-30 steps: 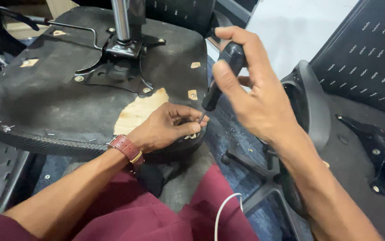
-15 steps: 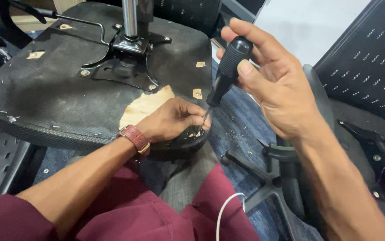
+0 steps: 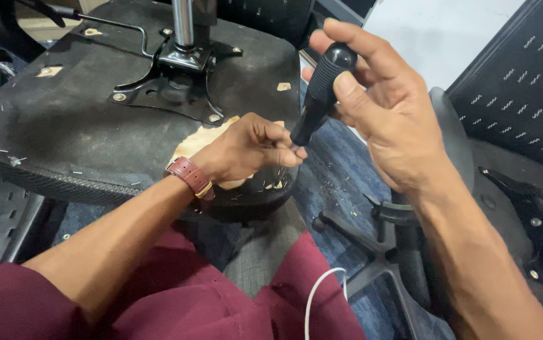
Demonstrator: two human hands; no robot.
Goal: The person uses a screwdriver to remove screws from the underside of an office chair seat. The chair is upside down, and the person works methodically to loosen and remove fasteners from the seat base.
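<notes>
1. Head view: an upturned chair seat [image 3: 95,126] is shown, its black underside fabric already stripped from one plywood patch [image 3: 197,140]; stapled edge fabric remains.
2. The left hand [image 3: 246,151] is pinched shut at the seat's edge.
3. A black-handled screwdriver [image 3: 319,91] is clamped in the right hand [image 3: 391,119], its tip touching the left fingertips.

A black-handled screwdriver [image 3: 319,94] tilts steeply down-left at upper centre of the frame, its tip at the frayed edge of an upturned black fabric-covered chair seat [image 3: 63,132] filling the upper left, bare plywood exposed.
</notes>
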